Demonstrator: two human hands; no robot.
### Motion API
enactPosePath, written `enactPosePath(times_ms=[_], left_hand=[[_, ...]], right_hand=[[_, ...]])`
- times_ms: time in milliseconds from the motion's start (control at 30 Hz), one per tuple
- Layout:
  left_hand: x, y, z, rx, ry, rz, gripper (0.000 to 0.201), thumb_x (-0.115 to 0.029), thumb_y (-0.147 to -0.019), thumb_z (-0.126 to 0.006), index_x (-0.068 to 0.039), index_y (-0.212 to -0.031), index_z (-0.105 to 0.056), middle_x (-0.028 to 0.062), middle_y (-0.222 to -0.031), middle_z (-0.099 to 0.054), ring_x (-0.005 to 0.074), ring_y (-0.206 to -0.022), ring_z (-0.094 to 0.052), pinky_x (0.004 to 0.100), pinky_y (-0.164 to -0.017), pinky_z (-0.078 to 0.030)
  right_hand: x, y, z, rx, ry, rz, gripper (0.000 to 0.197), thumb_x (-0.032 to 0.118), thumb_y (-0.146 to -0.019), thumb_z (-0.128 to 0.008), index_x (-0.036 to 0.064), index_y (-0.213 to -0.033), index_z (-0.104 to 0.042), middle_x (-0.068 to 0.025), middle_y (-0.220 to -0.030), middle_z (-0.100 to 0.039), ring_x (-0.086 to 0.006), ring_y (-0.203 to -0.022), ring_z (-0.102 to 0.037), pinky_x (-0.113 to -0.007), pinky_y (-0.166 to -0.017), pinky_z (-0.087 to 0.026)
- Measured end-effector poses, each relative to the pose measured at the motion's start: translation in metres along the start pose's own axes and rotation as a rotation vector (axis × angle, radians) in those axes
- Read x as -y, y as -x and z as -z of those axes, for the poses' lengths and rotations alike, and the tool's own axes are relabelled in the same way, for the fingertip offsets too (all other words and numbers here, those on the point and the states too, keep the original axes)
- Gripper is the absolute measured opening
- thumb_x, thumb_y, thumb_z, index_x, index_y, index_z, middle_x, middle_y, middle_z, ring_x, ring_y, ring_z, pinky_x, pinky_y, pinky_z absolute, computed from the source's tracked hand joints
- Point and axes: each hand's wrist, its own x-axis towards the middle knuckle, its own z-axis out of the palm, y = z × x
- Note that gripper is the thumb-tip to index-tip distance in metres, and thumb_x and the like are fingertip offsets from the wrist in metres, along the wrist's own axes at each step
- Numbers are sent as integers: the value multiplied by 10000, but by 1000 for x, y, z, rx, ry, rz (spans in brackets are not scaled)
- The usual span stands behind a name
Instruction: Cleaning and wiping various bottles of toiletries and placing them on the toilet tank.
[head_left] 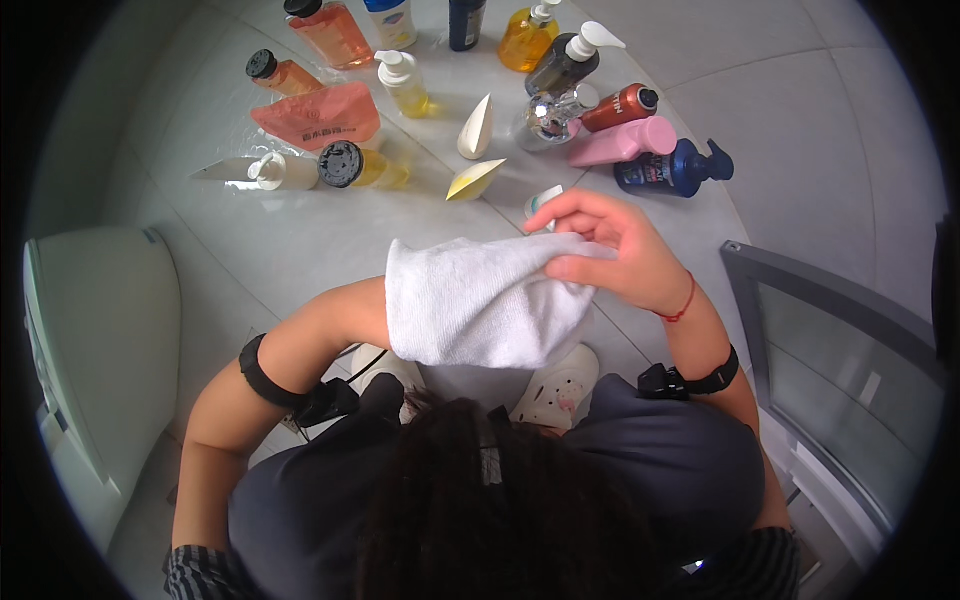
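A white cloth (480,300), towel-like in texture, covers my left hand from the wrist onward. Its fingers are hidden, so their pose cannot be made out; only the bare left forearm (345,315) shows. My right hand (620,250), with a red cord at its wrist, pinches the cloth's right end between thumb and fingers. Just beyond the right fingertips is a small white item with a teal patch (543,203), partly covered by the hand. Two pale, pointed container pieces, one upright (477,128) and one lying over (474,181), are on the floor past the cloth.
Several bottles are spread across the tiled floor ahead, among them a blue pump bottle (672,170), a pink bottle (625,143) and a red pouch (318,117). A white rounded fixture (105,340) stands left. A grey-framed panel (835,320) flanks my right arm.
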Motion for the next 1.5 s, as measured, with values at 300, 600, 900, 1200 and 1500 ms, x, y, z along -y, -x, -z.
enactPosePath(times_ms=[300,600,900,1200,1500], left_hand=[[3,13,-3,86,-36,-108,731,-130,-707,-783,-13,-1345,-445,151,-1368,-474,255,-1262,-457,356,-1059,-315],[8,-14,-28,-96,-625,-144,596,-60,-827,-598,-72,-1387,-396,173,-1286,-515,274,-1173,-501,315,-979,-382],[-18,-26,-45,-150,-690,-8,638,-46,-733,-550,-70,-1351,-393,174,-863,-556,312,-640,-575,344,-540,-506],[-31,-48,-27,-507,-927,-37,678,-44,-710,-571,-61,-1358,-373,150,-1007,-601,364,-899,-557,388,-782,-476],[-60,-29,-21,-832,-147,23,307,-190,-780,-656,-32,-1028,-571,100,-848,-625,175,-794,-607,285,-758,-485]], right_hand=[[-8,30,31,-923,439,567,438,8,-763,-683,14,-1168,-516,-61,-1077,-535,-89,-806,-483,-236,-739,-413],[-147,18,106,-1251,106,378,786,109,-665,-821,63,-1299,-359,-90,-1321,-402,-221,-1236,-404,-393,-997,-337],[-141,6,145,-1222,-178,510,411,42,-749,-748,-4,-1117,-571,-44,-1033,-609,-126,-946,-577,-272,-898,-434],[-19,50,54,-622,-377,502,704,526,-859,-562,-6,-1293,-406,-139,-1141,-578,-223,-1001,-605,-367,-896,-486],[-14,5,-37,-50,-346,221,701,489,-917,-509,-51,-1326,-331,-97,-1207,-521,-143,-1051,-537,-283,-958,-403]])
